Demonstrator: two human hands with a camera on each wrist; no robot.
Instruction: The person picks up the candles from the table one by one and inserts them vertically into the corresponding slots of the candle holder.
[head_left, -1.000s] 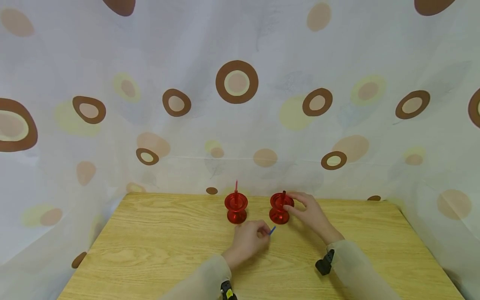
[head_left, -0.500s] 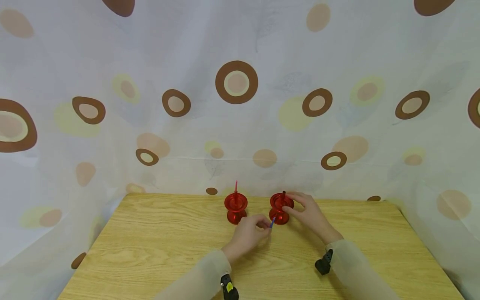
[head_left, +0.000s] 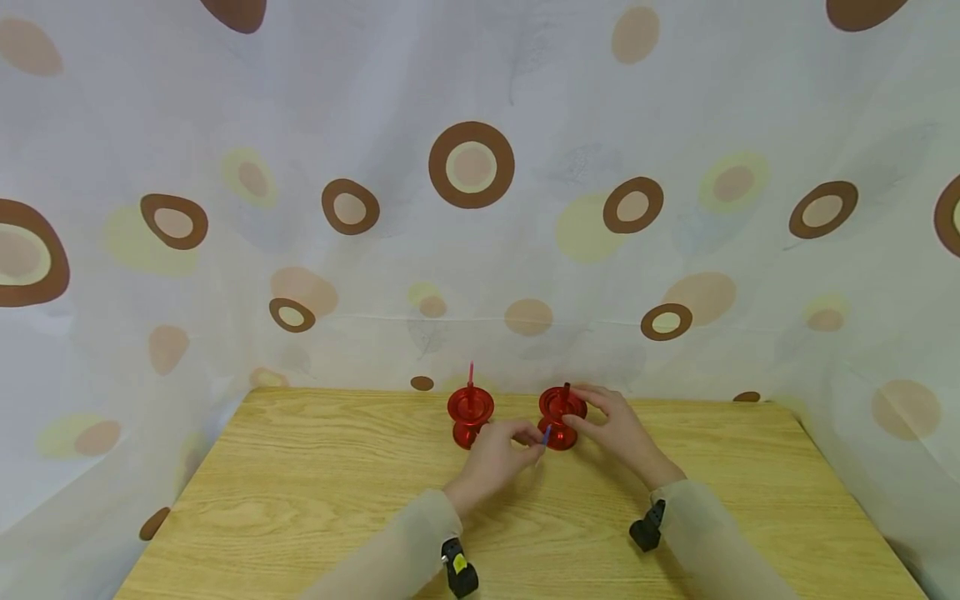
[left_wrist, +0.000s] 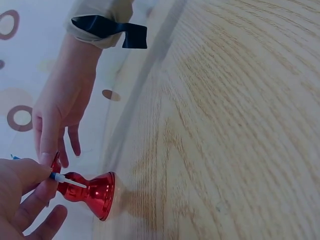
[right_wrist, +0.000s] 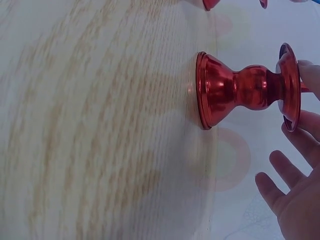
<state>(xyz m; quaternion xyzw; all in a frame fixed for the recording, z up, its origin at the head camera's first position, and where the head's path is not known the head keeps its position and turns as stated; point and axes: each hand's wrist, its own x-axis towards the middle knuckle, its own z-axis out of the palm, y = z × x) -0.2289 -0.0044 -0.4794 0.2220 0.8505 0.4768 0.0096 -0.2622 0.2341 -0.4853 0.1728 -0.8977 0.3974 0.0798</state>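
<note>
My left hand [head_left: 495,460] pinches a thin blue candle [head_left: 547,434] between thumb and fingertips, close in front of the right red candle holder [head_left: 552,405]. In the left wrist view a white spike-like end [left_wrist: 70,181] sticks out of the candle. Curled at the dish of that holder, my right hand [head_left: 617,429] grips its rim between thumb and fingers; the right wrist view has the other fingers spread loosely below. That holder stands upright on its flared base. To its left is a matching red candle holder [head_left: 461,407] with a pink candle [head_left: 471,372] upright in it.
Both holders stand near the back edge of a wooden table [head_left: 322,467]. Behind it hangs a pale curtain [head_left: 390,275] with brown and yellow ovals, which also closes off both sides.
My left hand has moved up and forward with the blue candle, which now points more upright in front of the right holder. My right hand stays on the rim.
</note>
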